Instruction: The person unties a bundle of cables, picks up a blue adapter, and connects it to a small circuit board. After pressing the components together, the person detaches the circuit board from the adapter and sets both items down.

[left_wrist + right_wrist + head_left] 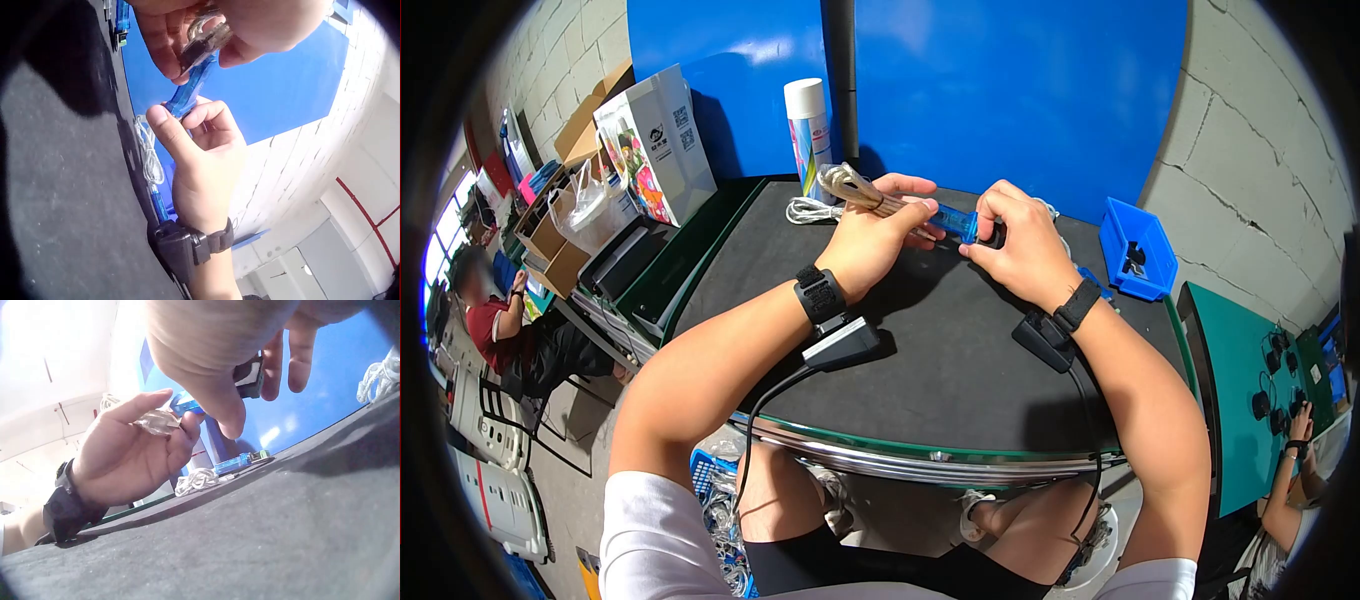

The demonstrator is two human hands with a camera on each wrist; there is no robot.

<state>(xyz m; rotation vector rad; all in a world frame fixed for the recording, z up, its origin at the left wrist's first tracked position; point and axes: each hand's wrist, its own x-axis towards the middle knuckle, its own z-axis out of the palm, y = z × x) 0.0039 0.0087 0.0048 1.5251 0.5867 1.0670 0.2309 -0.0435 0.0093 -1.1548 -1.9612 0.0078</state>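
Observation:
In the head view my left hand (875, 240) grips a bundled, clear-jacketed cable (850, 186) whose loops stick out past the thumb. From that bundle a translucent blue adapter (953, 222) reaches across to my right hand (1025, 245). My right thumb and index finger pinch the adapter's far end, as the left wrist view shows of the blue body (187, 90). A small black block with a pale face (250, 378) sits among my right fingers in the right wrist view. Both hands are over the dark tabletop (920, 370).
A spray can (807, 140) stands at the back beside a coiled white cable (812, 211). Another blue adapter (232, 464) with a green end lies there. At the right is a blue bin (1138, 250) holding small black parts. Blue panels (1020, 90) rise behind the table.

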